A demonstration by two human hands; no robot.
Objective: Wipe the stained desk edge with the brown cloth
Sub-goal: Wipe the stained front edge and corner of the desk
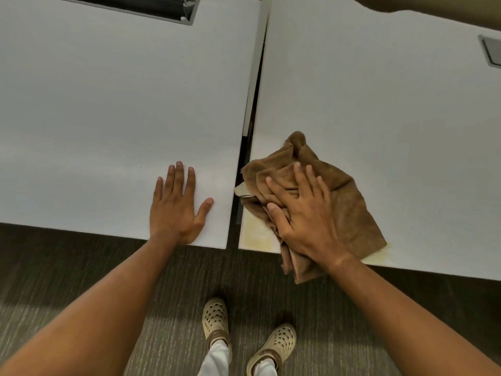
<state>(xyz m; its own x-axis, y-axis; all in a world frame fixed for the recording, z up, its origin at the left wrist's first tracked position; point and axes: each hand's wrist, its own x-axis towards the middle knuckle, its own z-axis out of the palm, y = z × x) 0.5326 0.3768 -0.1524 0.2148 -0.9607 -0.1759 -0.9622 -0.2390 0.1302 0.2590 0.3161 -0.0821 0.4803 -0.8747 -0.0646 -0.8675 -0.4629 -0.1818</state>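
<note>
A crumpled brown cloth [349,210] lies on the near left corner of the right white desk [379,104], hanging a little over the front edge. My right hand [301,213] presses flat on the cloth, fingers spread. A yellowish stain [256,237] shows on the desk's near edge, left of the cloth, and a trace of it at the cloth's right corner. My left hand [177,204] rests flat and spread on the left white desk [108,104], near its front right corner, holding nothing.
A narrow dark gap [248,147] separates the two desks. A cable slot [151,8] is cut into the left desk at the back, a grey grommet [492,50] in the right desk. Below are grey carpet and my feet in beige clogs [215,318].
</note>
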